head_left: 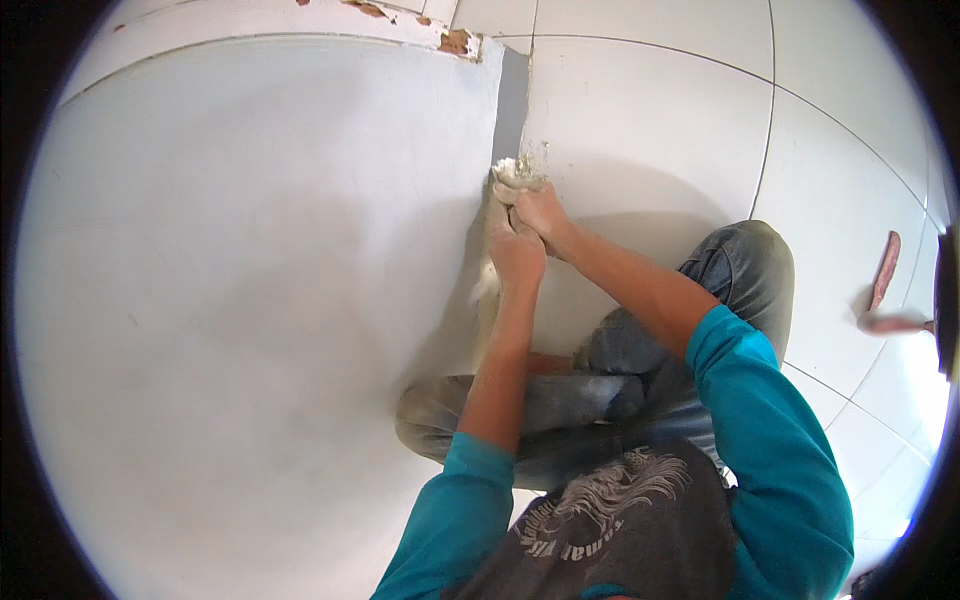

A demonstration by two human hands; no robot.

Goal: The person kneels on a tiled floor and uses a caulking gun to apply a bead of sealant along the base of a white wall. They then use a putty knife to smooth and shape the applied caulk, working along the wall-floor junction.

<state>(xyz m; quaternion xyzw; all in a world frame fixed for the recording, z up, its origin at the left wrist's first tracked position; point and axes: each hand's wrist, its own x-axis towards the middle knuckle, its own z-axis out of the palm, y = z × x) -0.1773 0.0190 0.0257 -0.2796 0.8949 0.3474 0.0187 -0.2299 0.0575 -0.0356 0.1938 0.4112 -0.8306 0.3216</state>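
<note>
White tiled floor [640, 120], smooth pale surface [250, 220] alongside. Grey strip [512, 100]: between the two, just beyond your hands, long axis pointing away from you; your right hand [540, 208] sits nearer it than your left hand [517, 255]. Hands: together, fingers curled; pale crumbly material [508, 168] at the fingertips, whether firmly gripped cannot be told.

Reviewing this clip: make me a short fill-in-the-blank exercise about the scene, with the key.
The right hand sits ____ in the picture than the left hand.
The sleeves share one colour, ____.
The slim reddish object lies off to the person's ____ side.

Missing words: higher; teal; right.
</note>
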